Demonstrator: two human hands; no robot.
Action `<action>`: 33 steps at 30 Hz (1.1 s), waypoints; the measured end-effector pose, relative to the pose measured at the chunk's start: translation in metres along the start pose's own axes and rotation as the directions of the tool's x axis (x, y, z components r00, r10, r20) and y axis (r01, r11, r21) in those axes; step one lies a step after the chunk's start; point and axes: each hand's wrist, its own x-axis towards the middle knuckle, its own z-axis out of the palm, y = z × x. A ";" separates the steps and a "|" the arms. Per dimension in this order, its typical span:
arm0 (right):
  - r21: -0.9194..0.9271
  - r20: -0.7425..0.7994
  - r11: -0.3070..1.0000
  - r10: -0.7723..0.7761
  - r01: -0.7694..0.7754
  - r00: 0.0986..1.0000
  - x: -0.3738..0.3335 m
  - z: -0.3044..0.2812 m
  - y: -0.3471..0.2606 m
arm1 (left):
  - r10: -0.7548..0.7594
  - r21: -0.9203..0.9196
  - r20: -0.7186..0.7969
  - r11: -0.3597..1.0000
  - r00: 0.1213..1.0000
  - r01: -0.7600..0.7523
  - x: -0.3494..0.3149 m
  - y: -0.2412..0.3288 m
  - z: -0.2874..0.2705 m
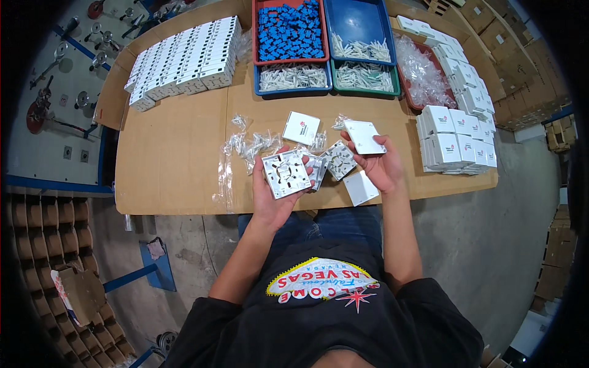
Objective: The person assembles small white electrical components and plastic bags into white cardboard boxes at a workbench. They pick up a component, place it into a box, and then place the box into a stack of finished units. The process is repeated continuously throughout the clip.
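Note:
My left hand [269, 207] is closed round the edges of a white square plastic base [286, 174], its moulded inner side facing up. In my right hand [386, 167], fingers and thumb grip a white square cover [364, 137], smooth face up and slightly tilted. The two pieces are apart. Between my hands, another open base [338, 160] lies on the cardboard, with more white pieces [315, 167] partly hidden behind my left fingers. A plain white cover [361, 187] rests below my right hand. Farther off sits a white square box [300, 127] with a small printed mark.
Small clear bags of white parts [257, 146] lie left of centre. Behind stand a red tray of blue pieces [322, 37], a blue tray [359, 15], a green tray [368, 93] and a reddish tray of clear bags [453, 101]. White boxes are stacked left [190, 55] and right [451, 147].

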 end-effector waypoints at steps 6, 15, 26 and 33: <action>0.047 0.102 0.996 0.074 -0.079 0.992 0.006 0.016 0.019 | 0.020 0.019 -0.026 1.000 0.999 -0.019 -0.007 0.000 0.006; 0.206 0.171 0.965 0.127 -0.161 0.977 0.007 0.023 0.039 | 0.032 0.123 -0.072 0.992 0.997 -0.023 -0.002 -0.005 0.005; 0.027 0.292 0.994 0.093 -0.106 0.952 -0.009 0.029 0.044 | 0.066 0.114 -0.068 0.992 0.996 -0.058 -0.004 -0.003 0.004; 0.199 0.310 0.968 0.083 -0.150 0.947 -0.014 0.013 0.043 | 0.059 0.110 -0.073 0.993 0.996 -0.050 -0.005 -0.002 0.001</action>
